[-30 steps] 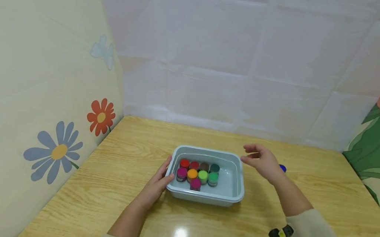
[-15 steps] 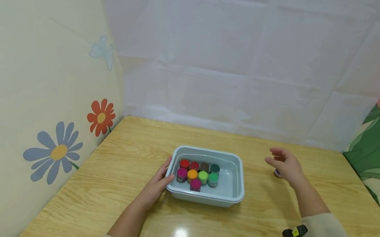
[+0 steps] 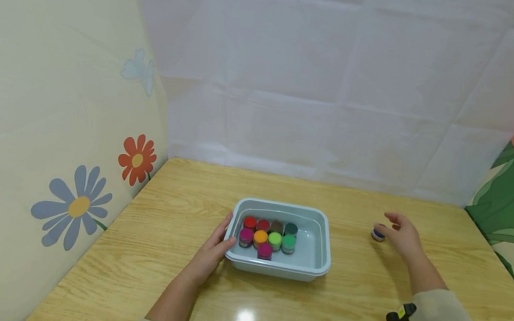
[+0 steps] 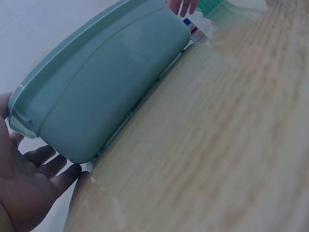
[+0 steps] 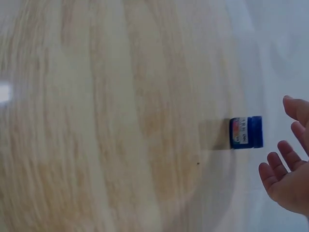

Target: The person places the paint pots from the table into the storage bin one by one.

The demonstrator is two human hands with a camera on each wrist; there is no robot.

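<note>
A pale blue-green plastic tub (image 3: 275, 271) stands on the table in the head view, holding several small paint jars (image 3: 260, 238) with coloured lids. My left hand (image 3: 211, 255) grips its left end, thumb over the rim and fingers along the outer wall. The left wrist view shows those fingers (image 4: 51, 166) against the tub's end, near its base. To the tub's right, a blue paint jar (image 5: 246, 132) with a white label stands upright on the table. My right hand (image 3: 407, 240) is over it, fingers apart, partly covering it in the head view. A gap shows between fingers and lid in the right wrist view.
The wooden table (image 3: 182, 185) runs back to a white cloth wall (image 3: 263, 80). A panel with painted flowers (image 3: 78, 207) borders the left side, another with large leaves (image 3: 503, 195) the right. A small black device (image 3: 400, 319) sits at the right sleeve.
My right hand has moved right, away from the tub, then lowered toward the blue paint jar. The left hand and tub have stayed in place.
</note>
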